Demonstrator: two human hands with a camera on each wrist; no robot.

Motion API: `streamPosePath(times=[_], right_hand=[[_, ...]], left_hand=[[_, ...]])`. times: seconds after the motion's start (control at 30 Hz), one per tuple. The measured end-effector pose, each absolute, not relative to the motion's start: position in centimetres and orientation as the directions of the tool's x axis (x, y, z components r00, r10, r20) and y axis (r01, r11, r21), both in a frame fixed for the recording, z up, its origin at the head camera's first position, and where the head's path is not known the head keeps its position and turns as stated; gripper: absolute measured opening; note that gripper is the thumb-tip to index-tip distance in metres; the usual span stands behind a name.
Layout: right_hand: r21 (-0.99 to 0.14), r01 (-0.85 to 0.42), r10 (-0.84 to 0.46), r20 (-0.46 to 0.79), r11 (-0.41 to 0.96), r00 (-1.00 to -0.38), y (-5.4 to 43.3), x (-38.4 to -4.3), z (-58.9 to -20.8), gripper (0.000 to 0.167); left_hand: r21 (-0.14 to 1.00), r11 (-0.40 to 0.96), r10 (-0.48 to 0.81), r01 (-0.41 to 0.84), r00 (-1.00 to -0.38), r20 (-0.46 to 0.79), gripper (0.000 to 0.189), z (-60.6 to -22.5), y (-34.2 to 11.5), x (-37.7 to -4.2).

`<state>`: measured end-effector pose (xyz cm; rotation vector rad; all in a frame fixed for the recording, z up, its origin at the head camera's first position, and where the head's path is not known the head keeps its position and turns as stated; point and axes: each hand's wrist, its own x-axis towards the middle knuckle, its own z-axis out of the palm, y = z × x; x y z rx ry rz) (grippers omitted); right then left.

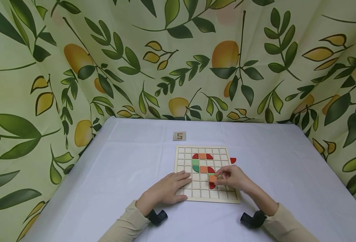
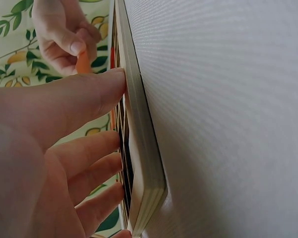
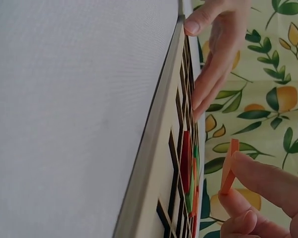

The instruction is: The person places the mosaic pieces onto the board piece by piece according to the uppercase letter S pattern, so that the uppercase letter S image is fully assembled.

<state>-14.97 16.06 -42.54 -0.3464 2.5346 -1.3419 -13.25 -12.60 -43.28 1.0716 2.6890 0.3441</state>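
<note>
A wooden grid board point(image 1: 196, 193) lies on the table, with red, orange and green tiles set in its squares in a curving pattern. My left hand point(image 1: 169, 188) rests on the board's left front corner, its fingers spread and fairly straight. In the left wrist view the thumb point(image 2: 99, 94) touches the board's edge. My right hand point(image 1: 235, 178) pinches an orange square tile point(image 3: 229, 166) between thumb and fingertips. That tile is held above the board's surface, over the lower right part of the pattern, partly covering a green tile and a red tile point(image 1: 212, 186) in the head view.
A loose red rounded tile point(image 1: 233, 160) lies just off the board's right edge. Behind the board sits a small card point(image 1: 179, 136) printed with a similar coloured grid pattern. A white cloth covers the table point(image 1: 129, 151), and a leaf-and-fruit curtain point(image 1: 178, 67) hangs behind it.
</note>
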Motion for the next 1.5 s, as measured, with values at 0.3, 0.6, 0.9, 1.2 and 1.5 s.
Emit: streamPosePath(times=[0.3, 0.6, 0.9, 1.2, 1.5], right_hand=[[-0.826, -0.151, -0.366, -0.072, 0.544, -0.928, 15.5, -15.1, -42.7, 0.022], [-0.803, -0.170, -0.376, -0.072, 0.572, -0.924, 14.9, -15.2, -42.8, 0.018], [-0.791, -0.200, -0.394, -0.056, 0.578, -0.918, 14.4, -15.5, -43.1, 0.015], [-0.760, -0.186, -0.352, -0.059, 0.623, -0.934, 13.7, -15.4, -43.3, 0.016], [-0.728, -0.177, -0.328, -0.069, 0.663, -0.942, 13.0, -15.0, -43.3, 0.017]], left_hand=[[0.289, 0.712, 0.692, 0.641, -0.711, -0.126, 0.061, -43.3, -12.5, -13.3], [0.294, 0.713, 0.690, 0.637, -0.712, -0.131, 0.062, -43.3, -12.5, -13.2], [0.280, 0.712, 0.693, 0.644, -0.710, -0.126, 0.061, -43.4, -12.5, -13.2], [0.270, 0.722, 0.683, 0.637, -0.717, -0.138, 0.062, -43.3, -12.5, -13.3], [0.268, 0.722, 0.684, 0.638, -0.718, -0.133, 0.062, -43.4, -12.5, -13.3]])
